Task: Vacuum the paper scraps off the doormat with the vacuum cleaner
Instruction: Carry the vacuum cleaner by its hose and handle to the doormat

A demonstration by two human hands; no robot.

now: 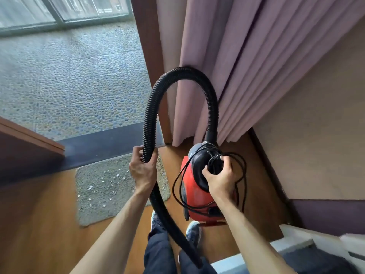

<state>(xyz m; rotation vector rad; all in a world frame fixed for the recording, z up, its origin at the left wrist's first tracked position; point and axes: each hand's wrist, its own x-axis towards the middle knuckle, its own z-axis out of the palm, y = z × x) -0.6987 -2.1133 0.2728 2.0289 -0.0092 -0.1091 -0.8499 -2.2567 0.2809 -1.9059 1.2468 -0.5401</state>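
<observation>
A red and black vacuum cleaner point(195, 196) hangs above the wooden floor. My right hand point(220, 178) grips its black top handle together with loops of black power cord point(242, 175). The ribbed black hose point(177, 76) arches up from the cleaner and comes down to my left hand point(142, 171), which grips it, then trails down between my legs. The grey doormat point(102, 190) lies left of the cleaner by the door sill, with several white paper scraps point(110, 176) scattered on it.
A dark door sill point(102, 147) and a pebbled balcony floor point(69, 76) lie beyond the mat. Pink curtains point(237, 56) hang at the right behind the hose. An open wooden door point(25, 147) stands at the left. My shoes point(193, 232) are under the cleaner.
</observation>
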